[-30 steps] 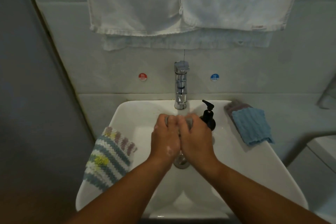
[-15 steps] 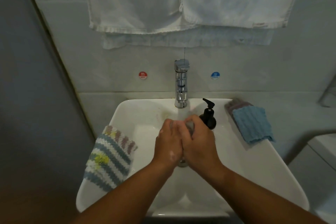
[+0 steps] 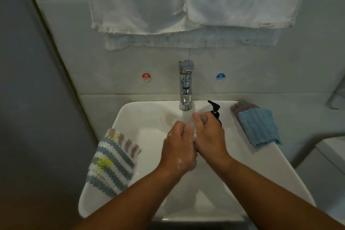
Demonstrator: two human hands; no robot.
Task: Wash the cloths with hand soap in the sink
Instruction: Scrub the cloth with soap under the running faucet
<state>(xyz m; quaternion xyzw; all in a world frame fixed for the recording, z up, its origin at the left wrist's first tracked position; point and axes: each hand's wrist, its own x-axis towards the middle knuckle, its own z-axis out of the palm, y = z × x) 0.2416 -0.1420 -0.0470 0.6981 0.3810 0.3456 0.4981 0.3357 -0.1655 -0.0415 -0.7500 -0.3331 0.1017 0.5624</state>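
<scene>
My left hand (image 3: 177, 147) and right hand (image 3: 209, 136) press together, each grip curled tight on the grey cloth (image 3: 204, 119). The cloth is a wad that shows only between my fingers, held over the sink (image 3: 130, 112) just below the tap (image 3: 185, 87). The soap pump (image 3: 214, 107) stands just beyond my right knuckles. A striped cloth (image 3: 113, 162) drapes the left rim and a blue cloth (image 3: 258, 127) the right, with open basin between.

Over the white ceramic sink (image 3: 261, 173), the left hand (image 3: 177, 147) and right hand (image 3: 209, 136) press together under the chrome tap (image 3: 185, 87), fingers (image 3: 196, 116) curled round a small grey cloth (image 3: 204, 119). A black pump soap bottle (image 3: 214, 111) stands just behind the right hand. A striped knitted cloth (image 3: 113, 160) drapes the sink's left rim, and a blue ribbed cloth (image 3: 258, 127) lies on the right.
</scene>
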